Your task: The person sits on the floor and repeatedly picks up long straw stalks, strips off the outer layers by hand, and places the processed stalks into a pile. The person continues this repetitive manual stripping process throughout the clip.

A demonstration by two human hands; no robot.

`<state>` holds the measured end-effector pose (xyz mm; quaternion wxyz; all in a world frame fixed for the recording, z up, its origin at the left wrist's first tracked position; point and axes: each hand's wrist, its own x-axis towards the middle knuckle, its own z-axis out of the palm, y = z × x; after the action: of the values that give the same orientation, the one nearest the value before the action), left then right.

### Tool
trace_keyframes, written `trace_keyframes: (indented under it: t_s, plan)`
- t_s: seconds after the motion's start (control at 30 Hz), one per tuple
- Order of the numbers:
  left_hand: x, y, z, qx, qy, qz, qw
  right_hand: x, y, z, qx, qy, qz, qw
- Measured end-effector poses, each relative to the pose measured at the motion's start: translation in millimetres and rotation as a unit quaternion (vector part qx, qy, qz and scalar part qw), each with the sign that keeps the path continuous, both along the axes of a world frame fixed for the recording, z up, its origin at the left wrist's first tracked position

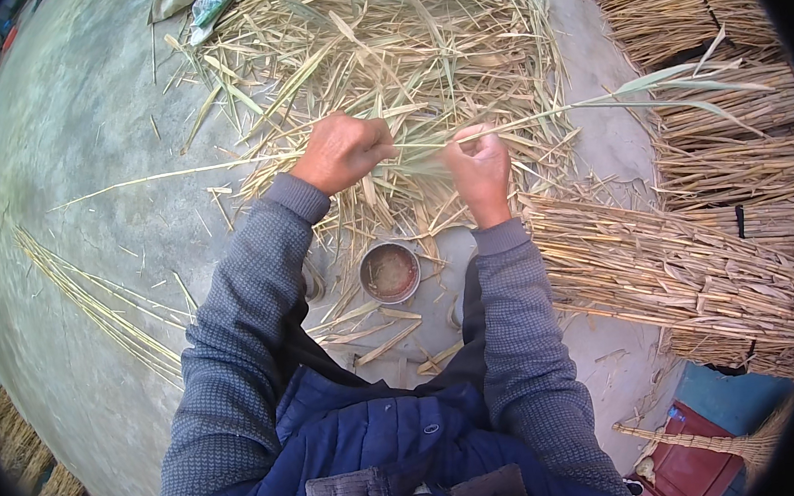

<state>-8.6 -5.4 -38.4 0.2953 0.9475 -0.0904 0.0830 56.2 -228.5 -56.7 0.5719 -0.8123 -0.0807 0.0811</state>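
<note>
A long pale reed stalk (170,174) stretches across in front of me, its thin end to the left and green leaves (677,82) at its right end. My left hand (342,151) is closed around it in a fist. A short way to the right, my right hand (480,168) pinches the same stalk between thumb and fingers. Blurred leaf bits show between the two hands. Below them lies a large heap of dry stripped leaves (416,45).
A round metal bowl (390,273) stands on the concrete floor between my legs. To the right lies a big bundle of reed stalks (667,270), with tied bundles (680,6) stacked beyond. Several thin stalks (106,305) lie at the left. A dark red object (690,459) sits at the lower right.
</note>
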Motion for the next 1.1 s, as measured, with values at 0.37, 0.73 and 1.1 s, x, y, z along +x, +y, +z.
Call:
trace_keyframes:
  t_s: [0.37,0.73,1.1]
  plan:
    - [-27.5,45.2,-27.9,0.131,0.022,0.037,0.990,49.9,-33.3,3.5,0.003,-0.138,-0.145,0.980]
    - [-172.3,159.5,-43.1,0.334,0.108,0.148,0.925,48.3,-48.3,-33.1,0.037,-0.024,0.098,0.994]
    - [-603.6,240.5,-168.4,0.286,0.585,0.163,0.741,40.8,-83.2,-6.0,0.003,0.012,0.080,0.997]
